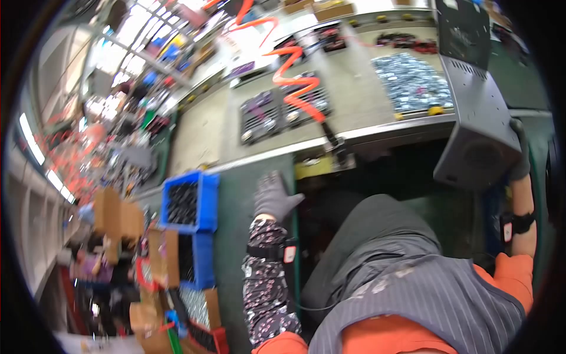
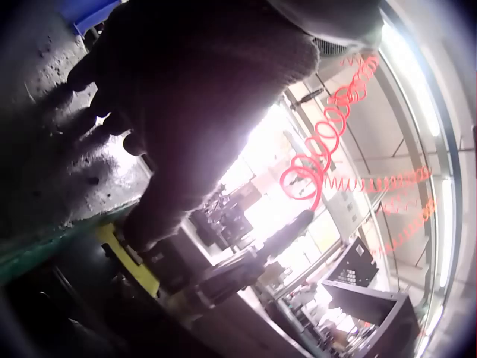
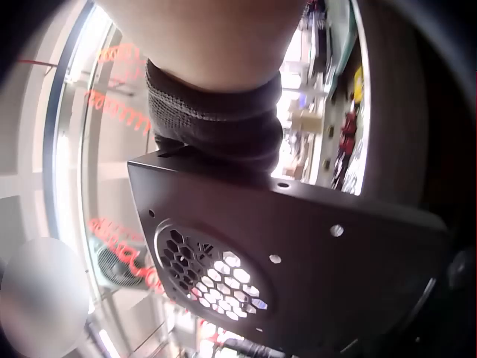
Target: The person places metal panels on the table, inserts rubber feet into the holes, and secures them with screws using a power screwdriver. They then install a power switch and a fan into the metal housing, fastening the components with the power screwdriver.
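My right hand (image 1: 520, 150), in a dark grey glove, grips the right edge of a grey metal computer case (image 1: 480, 127) that is tilted over the bench's right side. In the right wrist view, the case's end panel (image 3: 305, 253) shows a round honeycomb vent and several small holes. The glove's cuff (image 3: 216, 112) sits right behind the panel's upper edge, and the fingers are hidden there. My gloved left hand (image 1: 272, 197) rests on the green bench top (image 1: 233, 248) with its fingers straight and thumb spread. Between the hands hangs an air screwdriver (image 1: 337, 148) on an orange coiled hose (image 1: 292, 74).
Blue bins (image 1: 206, 200) of black parts stand left of the left arm. Beyond the metal rail (image 1: 383, 131), dark slotted parts (image 1: 259, 115) and a heap of small silvery pieces (image 1: 410, 79) lie on the work surface. Cardboard boxes (image 1: 115, 218) are at far left.
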Demonstrator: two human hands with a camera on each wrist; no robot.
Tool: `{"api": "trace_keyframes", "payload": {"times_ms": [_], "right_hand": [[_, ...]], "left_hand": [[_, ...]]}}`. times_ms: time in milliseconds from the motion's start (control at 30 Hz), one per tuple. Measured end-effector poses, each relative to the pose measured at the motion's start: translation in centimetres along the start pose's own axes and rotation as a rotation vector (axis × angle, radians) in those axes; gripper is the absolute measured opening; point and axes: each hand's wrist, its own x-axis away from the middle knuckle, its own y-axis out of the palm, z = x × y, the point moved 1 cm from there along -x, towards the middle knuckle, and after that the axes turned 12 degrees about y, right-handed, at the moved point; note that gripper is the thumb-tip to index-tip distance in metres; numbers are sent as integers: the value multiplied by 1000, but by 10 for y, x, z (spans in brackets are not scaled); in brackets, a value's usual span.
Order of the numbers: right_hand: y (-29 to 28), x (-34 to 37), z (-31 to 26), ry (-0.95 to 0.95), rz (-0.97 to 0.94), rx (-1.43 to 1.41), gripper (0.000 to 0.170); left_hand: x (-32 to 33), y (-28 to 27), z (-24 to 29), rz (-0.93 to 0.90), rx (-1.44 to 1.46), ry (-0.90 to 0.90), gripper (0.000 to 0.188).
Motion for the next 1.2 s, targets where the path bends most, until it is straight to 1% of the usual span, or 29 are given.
{"api": "trace_keyframes", "payload": {"times_ms": [33, 67, 100, 133, 167, 233, 267, 300, 367, 433, 467, 500, 533, 600, 633, 667, 700, 733, 767, 800, 833, 900, 967, 1000, 1033, 1100, 1133, 1167, 1200], "right_hand": [[33, 4, 8, -13, -26, 15, 64], [33, 2, 14, 135, -110, 0, 64], [93, -41, 53, 91, -340, 21, 65], [111, -42, 74, 176, -480, 95, 65], [130, -51, 92, 217, -643, 179, 65], [188, -61, 130, 462, -1063, 333, 64], [214, -61, 154, 595, -1140, 417, 64], [241, -59, 174, 718, -1213, 509, 63], [290, -46, 201, 681, -1373, 661, 61], [309, -46, 223, 629, -1309, 927, 59], [308, -48, 241, 669, -1244, 801, 59], [315, -52, 237, 633, -1192, 879, 58], [318, -59, 242, 646, -1124, 875, 58], [315, -76, 258, 654, -1013, 805, 54], [312, -84, 268, 579, -941, 734, 51], [307, -100, 281, 582, -864, 709, 49], [306, -116, 290, 581, -781, 684, 46], [310, -127, 292, 575, -745, 645, 44], [312, -137, 292, 569, -705, 609, 41], [317, -139, 293, 567, -623, 607, 37], [312, -161, 306, 706, -678, 553, 35], [325, -158, 307, 673, -574, 561, 34], [331, -163, 315, 553, -694, 656, 36], [334, -163, 324, 444, -697, 759, 40], [340, -163, 328, 342, -694, 963, 46], [353, -146, 330, -48, -681, 1310, 46], [359, -137, 327, -220, -656, 1415, 46], [363, -131, 326, -392, -634, 1519, 45], [365, -130, 329, -634, -621, 1515, 44]], "left_hand": [[16, -2, 7, 20, 149, 27, 89], [34, -2, 12, 76, 520, 25, 88], [12, -15, -24, 286, 836, 93, 87], [46, -12, -15, 366, 1060, 143, 79], [68, -15, -5, 387, 1060, 95, 79], [112, -16, 14, 408, 1824, 422, 75], [133, 17, -7, 522, 1922, 413, 64], [152, 23, -9, 550, 1916, 394, 64], [182, 32, -15, 823, 2315, -73, 55], [212, 45, -29, 1192, 2237, -146, 49], [232, 58, -40, 1375, 2088, -240, 44], [253, 69, -51, 1545, 1924, -333, 40], [270, 71, -56, 1570, 1912, -343, 40], [304, 74, -64, 1832, 1650, -272, 39], [331, 96, -77, 1847, 1645, -287, 39], [361, 133, -97, 1801, 1634, -281, 38], [377, 154, -106, 1749, 1629, -272, 37], [362, 132, -87, 1750, 1639, -282, 37], [331, 80, -48, 1571, 1009, -232, 35], [307, 50, -21, 1313, 423, -173, 33], [297, 49, -13, 1303, 447, -181, 33], [274, 50, -6, 777, 152, -66, 32], [251, 61, -7, 650, 118, -23, 38], [244, 70, -8, 546, 93, -29, 45], [238, 79, -12, 462, 125, -30, 54], [236, 78, -18, 324, 213, 8, 60], [240, 71, -19, 317, 223, 20, 60], [244, 64, -18, 316, 427, 104, 63], [245, 61, -16, 316, 629, 186, 67]]}}
